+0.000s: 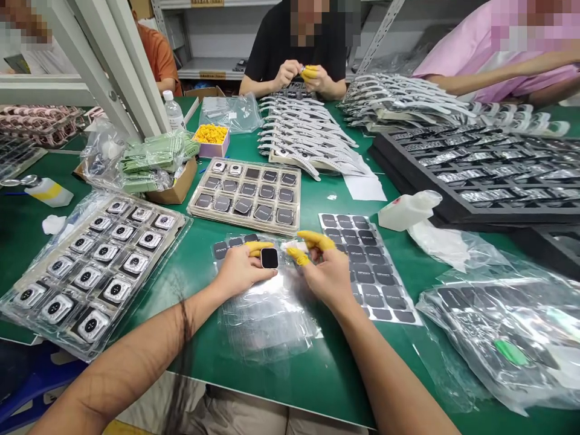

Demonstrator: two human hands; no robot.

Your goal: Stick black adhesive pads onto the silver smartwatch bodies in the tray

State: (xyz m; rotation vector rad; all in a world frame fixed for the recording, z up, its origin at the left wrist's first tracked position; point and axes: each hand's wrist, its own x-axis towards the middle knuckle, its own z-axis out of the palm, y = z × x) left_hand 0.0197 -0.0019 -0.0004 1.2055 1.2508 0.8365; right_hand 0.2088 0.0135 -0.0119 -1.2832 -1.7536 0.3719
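Note:
My left hand [242,266], with yellow finger covers, grips a small square watch face [269,258] with a dark screen and pale rim. Just to its right, my right hand [328,266] pinches a small white cloth [293,246] between fingertips in yellow covers. Both hands are over clear plastic sheets [267,326]. Beside my right hand lies a sheet of dark square stickers [374,275], partly hidden by it. Beyond the hands stands a tray [244,223] of square pieces, mostly dark-covered. On the left, another tray [140,272] holds watch bodies with their backs up.
White straps [308,130] are stacked behind the middle tray. A white bottle [405,211] and a black foam tray [475,208] sit at the right, near bagged sheets [507,332]. A box of yellow finger covers [212,148] is further back. Other people sit across the table.

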